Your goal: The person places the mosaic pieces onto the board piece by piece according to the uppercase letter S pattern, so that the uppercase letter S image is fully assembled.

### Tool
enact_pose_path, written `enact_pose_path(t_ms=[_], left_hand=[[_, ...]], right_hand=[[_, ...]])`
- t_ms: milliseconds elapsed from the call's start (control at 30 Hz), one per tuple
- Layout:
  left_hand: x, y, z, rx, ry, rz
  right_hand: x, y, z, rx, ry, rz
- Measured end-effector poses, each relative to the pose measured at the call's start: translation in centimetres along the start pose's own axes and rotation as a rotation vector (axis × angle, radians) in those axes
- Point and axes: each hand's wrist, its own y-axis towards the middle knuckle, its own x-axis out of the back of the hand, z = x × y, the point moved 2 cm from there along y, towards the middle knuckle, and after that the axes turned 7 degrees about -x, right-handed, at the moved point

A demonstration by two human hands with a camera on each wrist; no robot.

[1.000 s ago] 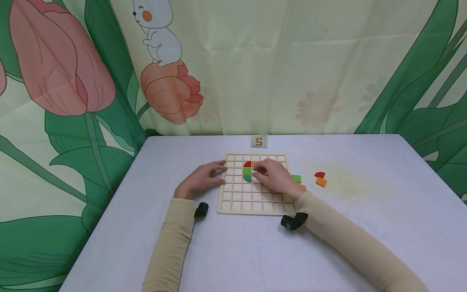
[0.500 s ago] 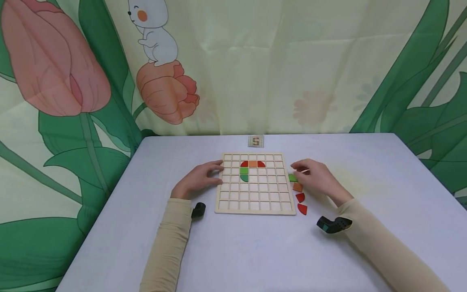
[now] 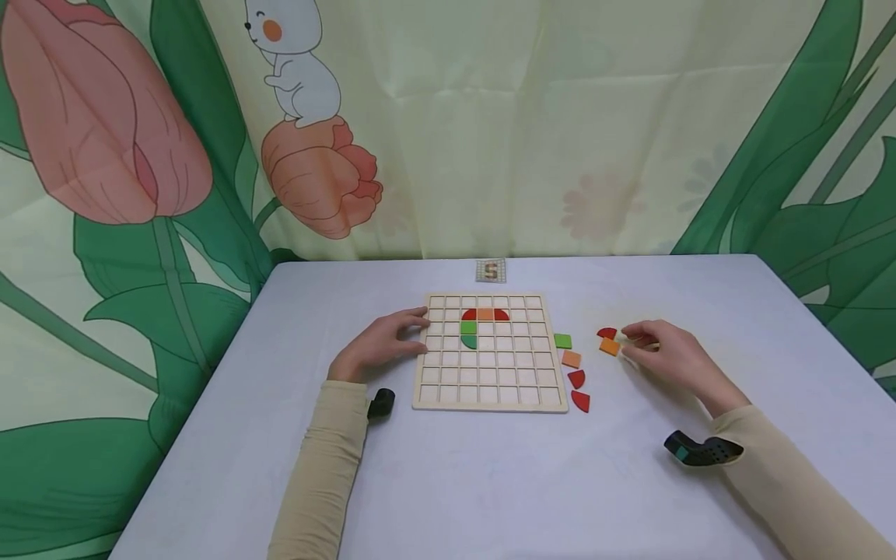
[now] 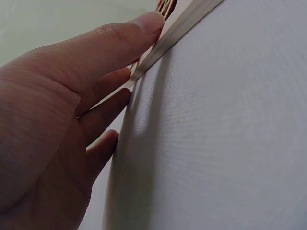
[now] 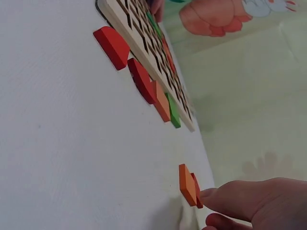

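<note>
A wooden grid board [image 3: 448, 379] lies mid-table. Toward its back, the cells hold two red quarter-round tiles [image 3: 501, 315], an orange square [image 3: 485, 314], a light green square [image 3: 468, 327] and a dark green quarter-round [image 3: 469, 341]. My left hand [image 3: 378, 346] touches the board's left edge, thumb and fingers spread. Off to the right, my right hand [image 3: 668, 358] is beside a loose orange square [image 3: 610, 347] and a red quarter-round [image 3: 607, 333]. In the right wrist view, its thumb [image 5: 235, 199] reaches that red piece [image 5: 197, 190]; whether they touch is unclear.
Along the board's right edge lie a light green square [image 3: 563, 341], an orange square [image 3: 571, 359] and two red quarter-rounds [image 3: 580, 401]. A small pattern card [image 3: 491, 271] lies behind the board. A printed curtain [image 3: 525, 155] hangs at the table's back edge.
My right hand has left the board, where a red quarter-round now shows beside the orange square. It has moved right, past the edge tiles, to the farther pair. My left hand stays at the board.
</note>
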Motion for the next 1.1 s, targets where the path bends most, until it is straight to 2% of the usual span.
enact_pose_path(t_ms=[533,1100], left_hand=[[0.0,-0.1,-0.4,-0.005,-0.005,-0.003],[0.2,-0.2,-0.6,-0.003,0.004,-0.006]], right_hand=[[-1.8,1.3,1.0,0.053,-0.004,-0.02],[-1.9,1.4,1.4,0.07,-0.008,-0.03]])
